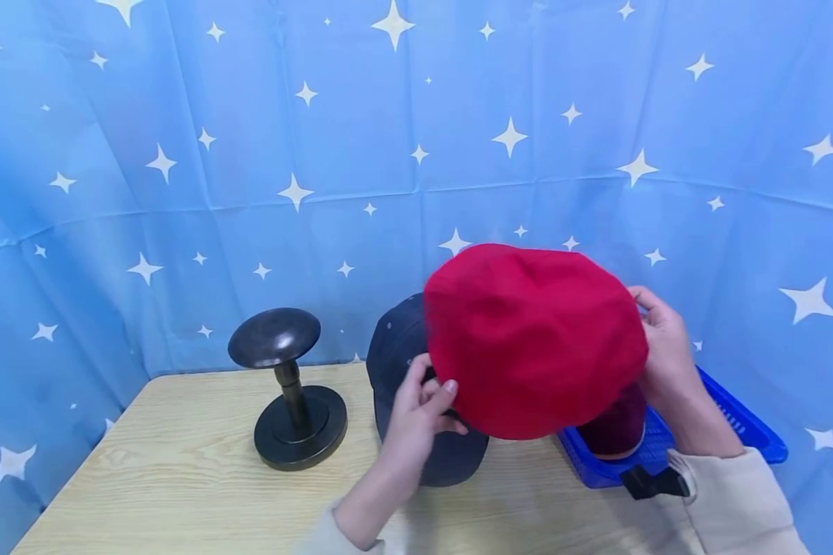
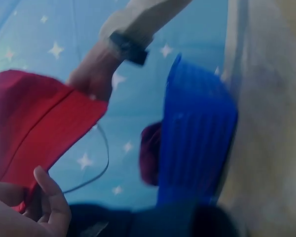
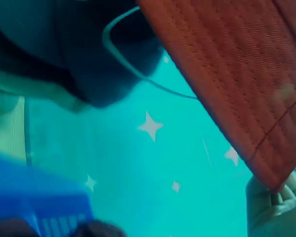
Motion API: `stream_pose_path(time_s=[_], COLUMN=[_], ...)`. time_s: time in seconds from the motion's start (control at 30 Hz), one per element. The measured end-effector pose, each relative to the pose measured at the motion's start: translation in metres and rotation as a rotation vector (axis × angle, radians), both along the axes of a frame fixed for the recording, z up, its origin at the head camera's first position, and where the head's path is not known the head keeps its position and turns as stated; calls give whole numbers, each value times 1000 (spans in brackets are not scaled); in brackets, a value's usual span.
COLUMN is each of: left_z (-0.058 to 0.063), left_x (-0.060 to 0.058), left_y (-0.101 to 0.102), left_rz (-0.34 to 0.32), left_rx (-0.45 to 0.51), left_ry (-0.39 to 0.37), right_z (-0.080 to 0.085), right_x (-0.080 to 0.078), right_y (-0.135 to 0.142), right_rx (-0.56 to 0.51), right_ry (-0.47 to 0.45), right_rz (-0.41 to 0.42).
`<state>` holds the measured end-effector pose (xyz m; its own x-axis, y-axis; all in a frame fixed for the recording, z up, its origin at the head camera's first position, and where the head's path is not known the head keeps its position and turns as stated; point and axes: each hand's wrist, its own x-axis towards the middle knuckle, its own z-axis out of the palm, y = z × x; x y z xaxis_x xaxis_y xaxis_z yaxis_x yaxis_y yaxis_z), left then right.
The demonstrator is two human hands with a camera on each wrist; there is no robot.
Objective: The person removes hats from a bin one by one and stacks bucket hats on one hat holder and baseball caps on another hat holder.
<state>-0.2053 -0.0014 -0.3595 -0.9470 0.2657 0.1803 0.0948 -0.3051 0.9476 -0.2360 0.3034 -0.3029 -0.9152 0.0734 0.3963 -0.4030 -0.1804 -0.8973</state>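
Observation:
A red bucket hat (image 1: 534, 339) is held up in the air over the right half of the table, its crown towards the head camera. My left hand (image 1: 416, 412) pinches the hat's left edge, and my right hand (image 1: 666, 354) grips the right edge. The stitched brim (image 3: 237, 84) fills much of the right wrist view, where a thin cord hangs from it. Behind the red hat, partly hidden by it, is a dark navy cap (image 1: 399, 339). What supports that cap is hidden.
A black hat stand (image 1: 291, 408) with a domed top stands bare on the wooden table (image 1: 201, 462) at left. At right, a blue plastic basket (image 1: 743, 420) holds a maroon hat (image 1: 614, 428). A star-patterned blue curtain (image 1: 361, 139) hangs behind.

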Motion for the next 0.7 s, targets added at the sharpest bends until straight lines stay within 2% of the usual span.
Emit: stream_pose_path(time_s=[0.2,0.33,0.47,0.6,0.7], left_z=[12,16,21,29,35], left_x=[-2,-2,-2,-3,-5], left_y=[-50,-86,-122,-154,-172], left_rz=[37,64,109,153,177], left_rx=[-77,-117,-146,-148,-108], left_ry=[40,60,111,163,187], right_z=[-5,-9,-13,-15,-16], right_x=[2,2,4,5,6], right_y=[-41,-74,-107,-135,-154], right_rx=[60,108,153,113,72], right_ry=[48,16,-29,-54,-78], right_rz=[-25,-101,-161,-110,-80])
